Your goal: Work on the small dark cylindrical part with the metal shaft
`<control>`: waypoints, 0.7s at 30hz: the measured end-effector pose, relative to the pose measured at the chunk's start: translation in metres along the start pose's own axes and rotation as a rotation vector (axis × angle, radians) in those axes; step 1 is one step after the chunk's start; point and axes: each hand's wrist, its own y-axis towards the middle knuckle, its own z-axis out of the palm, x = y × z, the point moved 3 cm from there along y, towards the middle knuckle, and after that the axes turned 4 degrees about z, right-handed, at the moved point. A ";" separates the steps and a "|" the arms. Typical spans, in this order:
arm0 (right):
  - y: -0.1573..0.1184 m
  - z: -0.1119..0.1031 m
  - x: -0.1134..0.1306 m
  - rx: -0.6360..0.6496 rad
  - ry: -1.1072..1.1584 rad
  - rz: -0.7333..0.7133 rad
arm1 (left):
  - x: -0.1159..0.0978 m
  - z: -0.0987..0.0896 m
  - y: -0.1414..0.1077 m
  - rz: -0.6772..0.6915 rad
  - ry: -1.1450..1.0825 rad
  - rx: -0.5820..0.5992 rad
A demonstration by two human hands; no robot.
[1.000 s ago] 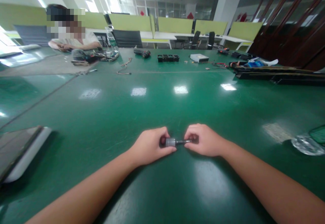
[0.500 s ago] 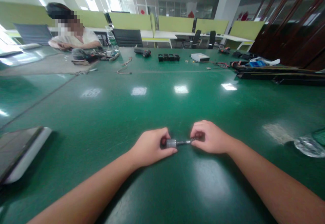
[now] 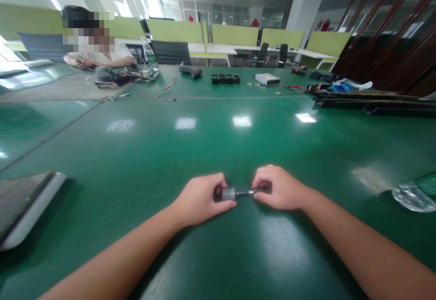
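Observation:
Low over the green table (image 3: 211,145), a small tool (image 3: 229,194) with a grey cylindrical body and a thin metal shaft lies level between my hands. My left hand (image 3: 203,199) is closed round the grey body, thumb below and fingers above. The fingertips of my right hand (image 3: 281,187) pinch the shaft's right end, where a small dark part shows between them. My fingers hide both ends of the tool in part.
A flat device (image 3: 32,209) lies at the left edge, a clear glass object (image 3: 413,198) at the right. Along the back are a black part (image 3: 225,79), a silver box (image 3: 267,79), cables and black rails (image 3: 374,100). A person (image 3: 98,55) sits at back left.
My right hand has shifted slightly left and down, closer to the grey body. My left hand keeps its hold almost unmoved. The view has shifted a little.

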 end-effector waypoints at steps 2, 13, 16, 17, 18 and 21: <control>0.001 0.004 0.002 -0.007 0.004 -0.008 | 0.000 0.000 0.000 0.005 0.001 0.000; 0.001 0.019 0.005 -0.037 0.360 0.039 | 0.002 0.002 0.001 0.013 0.011 -0.006; 0.001 0.018 0.005 -0.056 0.287 0.004 | 0.002 0.002 0.001 0.013 0.008 -0.006; 0.002 0.018 0.005 -0.059 0.265 -0.005 | 0.002 0.002 0.001 0.012 0.007 -0.007; 0.002 0.018 0.005 -0.060 0.250 -0.012 | 0.003 0.002 0.002 0.010 0.008 -0.007; 0.002 0.018 0.007 -0.056 0.228 -0.023 | 0.003 0.003 0.002 0.006 0.008 -0.006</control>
